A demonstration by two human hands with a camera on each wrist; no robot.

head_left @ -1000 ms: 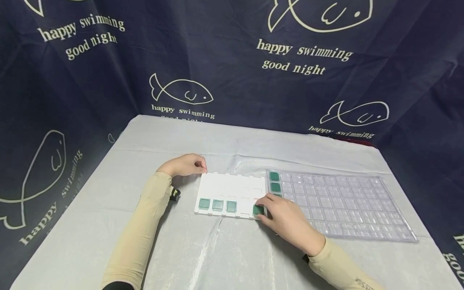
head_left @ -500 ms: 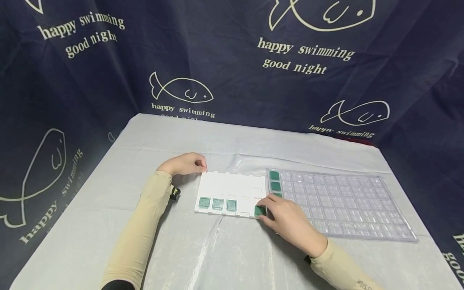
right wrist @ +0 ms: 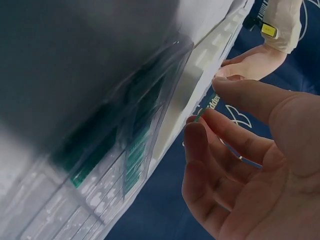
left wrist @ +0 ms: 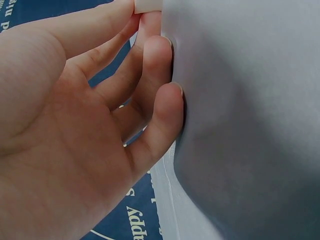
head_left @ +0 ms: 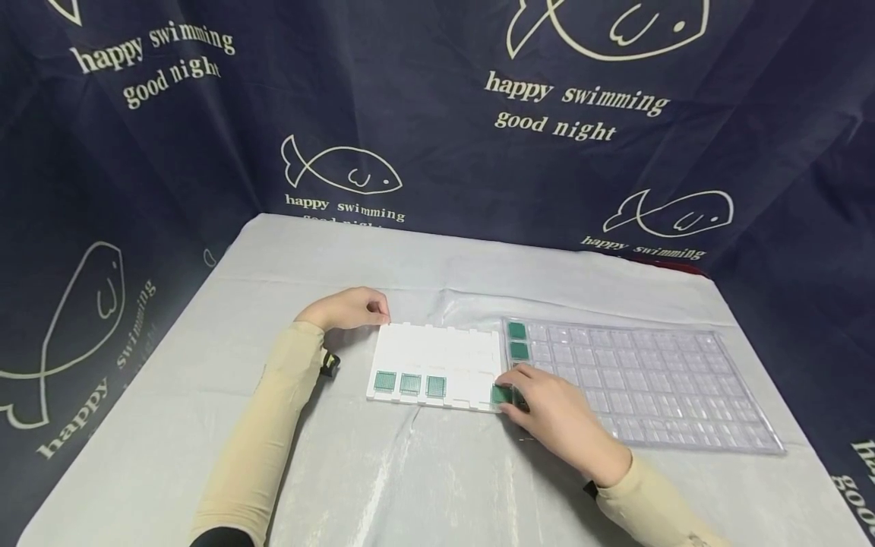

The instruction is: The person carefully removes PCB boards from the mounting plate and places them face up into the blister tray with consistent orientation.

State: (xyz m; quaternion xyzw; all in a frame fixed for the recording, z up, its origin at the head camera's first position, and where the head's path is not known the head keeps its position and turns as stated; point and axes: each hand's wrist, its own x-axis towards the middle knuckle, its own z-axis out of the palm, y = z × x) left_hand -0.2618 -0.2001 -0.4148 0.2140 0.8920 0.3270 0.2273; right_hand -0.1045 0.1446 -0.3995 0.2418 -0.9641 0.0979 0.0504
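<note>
My left hand (head_left: 352, 309) pinches the far left corner of a flat white tray (head_left: 424, 346); in the left wrist view, thumb and finger meet on its white corner (left wrist: 148, 5). Three green perforated circuit boards (head_left: 410, 384) lie along the tray's near edge. Over the tray's near right corner, my right hand (head_left: 557, 414) holds another green circuit board (head_left: 501, 394) by its edges. That board shows as a thin green strip (right wrist: 204, 107) between thumb and fingers in the right wrist view, held apart from the tray surface.
To the right lies a clear plastic tray (head_left: 642, 380) divided into many compartments. Green boards (head_left: 519, 350) sit in its leftmost column, partly hidden by my right hand. A grey-white cloth (head_left: 328, 463) covers the table, with a dark blue printed curtain (head_left: 444, 190) around it.
My right hand has moved a little to the right with the green circuit board, from over the white tray to its right edge. The left hand stays at the corner.
</note>
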